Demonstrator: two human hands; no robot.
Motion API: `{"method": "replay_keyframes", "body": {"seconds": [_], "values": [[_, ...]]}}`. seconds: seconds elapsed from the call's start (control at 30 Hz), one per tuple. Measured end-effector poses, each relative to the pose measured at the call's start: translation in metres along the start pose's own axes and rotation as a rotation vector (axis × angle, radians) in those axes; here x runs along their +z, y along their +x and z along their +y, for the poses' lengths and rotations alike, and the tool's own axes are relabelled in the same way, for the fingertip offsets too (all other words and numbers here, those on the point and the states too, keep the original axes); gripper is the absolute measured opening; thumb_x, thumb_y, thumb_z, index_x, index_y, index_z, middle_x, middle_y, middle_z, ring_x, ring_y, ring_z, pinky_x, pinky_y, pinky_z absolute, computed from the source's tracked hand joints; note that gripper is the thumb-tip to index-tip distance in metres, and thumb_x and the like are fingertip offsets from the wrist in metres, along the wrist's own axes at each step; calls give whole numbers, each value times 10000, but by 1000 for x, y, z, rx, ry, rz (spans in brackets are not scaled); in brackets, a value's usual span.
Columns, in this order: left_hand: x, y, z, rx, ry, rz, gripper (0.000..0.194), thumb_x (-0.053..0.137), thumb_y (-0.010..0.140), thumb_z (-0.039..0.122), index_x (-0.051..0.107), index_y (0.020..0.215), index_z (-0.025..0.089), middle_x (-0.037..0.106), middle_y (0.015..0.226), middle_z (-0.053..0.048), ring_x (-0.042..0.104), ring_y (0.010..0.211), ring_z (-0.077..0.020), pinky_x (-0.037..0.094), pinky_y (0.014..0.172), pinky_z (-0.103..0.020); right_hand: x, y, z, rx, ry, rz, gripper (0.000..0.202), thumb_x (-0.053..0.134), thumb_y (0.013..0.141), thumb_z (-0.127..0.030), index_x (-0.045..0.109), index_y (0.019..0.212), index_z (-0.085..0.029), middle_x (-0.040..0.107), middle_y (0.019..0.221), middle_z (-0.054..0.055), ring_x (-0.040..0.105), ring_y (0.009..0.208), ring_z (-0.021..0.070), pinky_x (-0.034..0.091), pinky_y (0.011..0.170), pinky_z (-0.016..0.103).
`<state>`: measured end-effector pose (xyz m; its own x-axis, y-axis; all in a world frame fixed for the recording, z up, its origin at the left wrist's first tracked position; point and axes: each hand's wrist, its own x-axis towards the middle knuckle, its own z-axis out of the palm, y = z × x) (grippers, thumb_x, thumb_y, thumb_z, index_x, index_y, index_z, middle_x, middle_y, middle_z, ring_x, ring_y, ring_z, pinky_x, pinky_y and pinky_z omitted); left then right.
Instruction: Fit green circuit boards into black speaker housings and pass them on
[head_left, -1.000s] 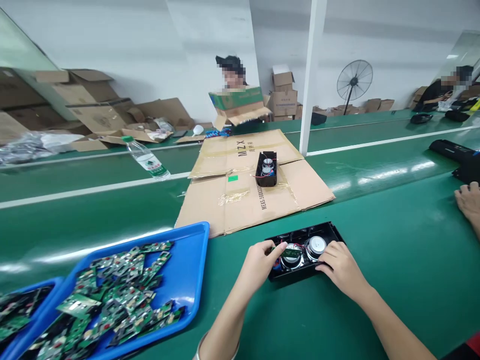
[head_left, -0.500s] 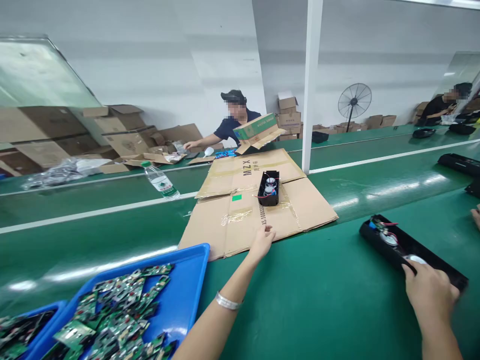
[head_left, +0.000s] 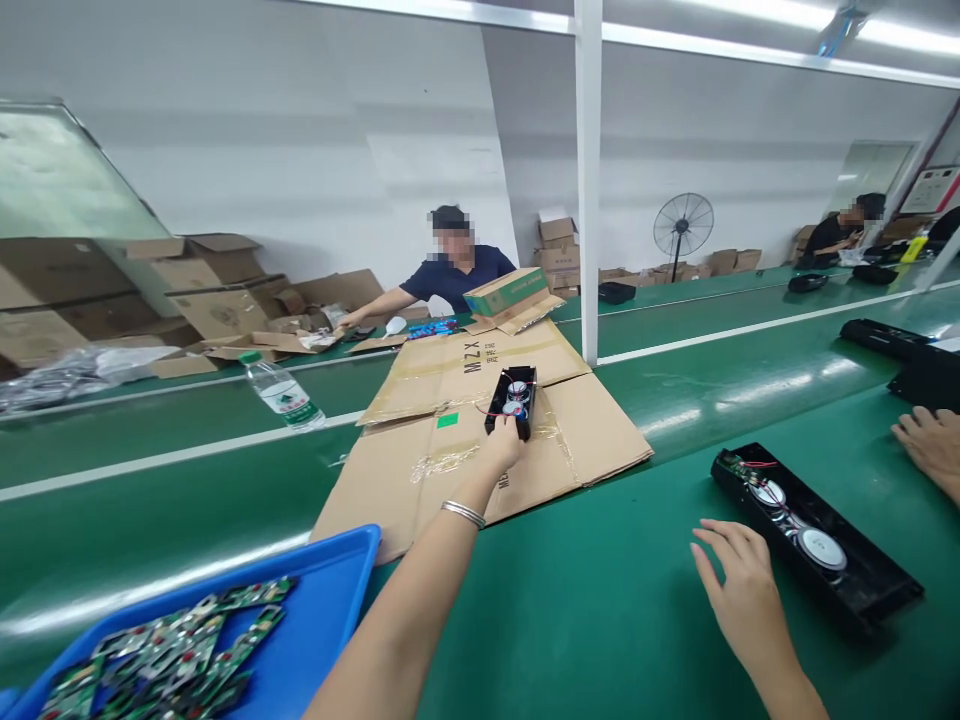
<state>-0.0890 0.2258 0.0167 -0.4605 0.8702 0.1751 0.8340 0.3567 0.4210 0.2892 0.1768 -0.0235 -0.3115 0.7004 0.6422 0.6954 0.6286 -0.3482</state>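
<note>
My left hand (head_left: 504, 446) reaches out over flattened cardboard (head_left: 420, 450), its fingers closed on the near end of a black speaker housing (head_left: 525, 400). Two round silver speaker drivers and red wires show inside that housing. My right hand (head_left: 739, 575) is open above the green work surface, fingers apart and holding nothing. Just to its right lies a second, longer black speaker housing (head_left: 862, 580), open side up. It contains two round drivers, a small green circuit board at its far end and red wires.
A blue tray (head_left: 330, 600) with several green circuit boards is at lower left. Beyond it a water bottle (head_left: 281, 392) lies on the green belt. A white post (head_left: 589, 200) rises behind the cardboard. Another person's hand (head_left: 930, 445) rests at right; a co-worker (head_left: 454, 270) reaches across opposite.
My left hand has moved forward and taken hold of the housing on the cardboard. My right hand has let go of the longer housing and moved left of it.
</note>
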Motion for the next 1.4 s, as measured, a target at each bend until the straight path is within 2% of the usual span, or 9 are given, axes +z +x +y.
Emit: {"method": "replay_keyframes", "body": {"seconds": [0.27, 0.47, 0.6, 0.73, 0.83, 0.9, 1.0, 1.13, 1.4], "values": [[-1, -102, 17, 51, -9, -27, 220, 557, 782, 293, 534, 949, 151, 505, 1043, -118, 549, 909, -255, 447, 769, -390, 3, -5, -6, 38, 83, -71, 323, 389, 902, -424, 608, 951, -192, 610, 967, 89, 496, 971, 256, 459, 799, 429], [-25, -192, 9, 256, -180, -255, 239, 700, 633, 355, 563, 730, 184, 531, 884, -18, 522, 680, -133, 461, 635, -249, 4, -6, -16, -92, 143, 9, 263, 437, 890, -367, 626, 904, -185, 630, 912, 77, 525, 914, 228, 450, 808, 393], [-48, -221, 2, 445, -379, -520, 319, 760, 545, 310, 574, 770, 182, 531, 891, -12, 521, 734, -137, 468, 646, -233, -7, -2, -16, -91, 93, 143, 264, 456, 876, -359, 638, 862, -169, 643, 847, 87, 544, 838, 231, 446, 790, 395], [-69, -231, -15, 458, -540, -577, 316, 723, 611, 276, 613, 897, 199, 569, 1116, -54, 564, 917, -175, 473, 778, -260, -16, 1, -24, -80, 36, 191, 282, 443, 875, -353, 638, 837, -152, 649, 822, 107, 548, 807, 247, 441, 763, 398], [-83, -232, -44, 308, -450, -475, 354, 662, 697, 283, 590, 1042, 250, 500, 1289, -40, 591, 947, -155, 479, 790, -239, -15, 1, -41, -146, 55, 195, 230, 476, 862, -313, 639, 867, -151, 654, 831, 107, 550, 792, 248, 416, 790, 417], [-93, -231, -73, 84, -147, -280, 278, 575, 773, 262, 590, 1050, 279, 569, 1212, -6, 596, 954, -143, 468, 814, -234, -13, 1, -59, -238, 129, 150, 203, 495, 852, -299, 638, 881, -159, 655, 833, 98, 547, 790, 244, 403, 807, 423], [-109, -231, -123, -176, 100, -82, 325, 427, 802, 109, 567, 1091, 162, 564, 1192, -132, 482, 1144, -248, 376, 947, -396, -7, 0, -91, -380, 261, -51, 191, 490, 858, -306, 633, 889, -183, 651, 857, 75, 532, 843, 242, 397, 800, 404], [-122, -240, -172, -420, 331, 41, 282, 378, 771, 82, 608, 933, 77, 596, 1045, -243, 438, 1146, -396, 328, 867, -607, 5, -2, -138, -409, 266, -306, 199, 475, 875, -326, 631, 922, -211, 635, 934, 63, 501, 913, 248, 375, 777, 390], [-128, -251, -177, -420, 413, 170, 333, 435, 762, 166, 575, 1058, 105, 632, 1064, -180, 547, 1049, -314, 370, 906, -457, 35, 11, -209, -291, 332, -624, 101, 519, 829, -236, 614, 831, -202, 616, 883, 62, 513, 855, 243, 376, 727, 379]]}}
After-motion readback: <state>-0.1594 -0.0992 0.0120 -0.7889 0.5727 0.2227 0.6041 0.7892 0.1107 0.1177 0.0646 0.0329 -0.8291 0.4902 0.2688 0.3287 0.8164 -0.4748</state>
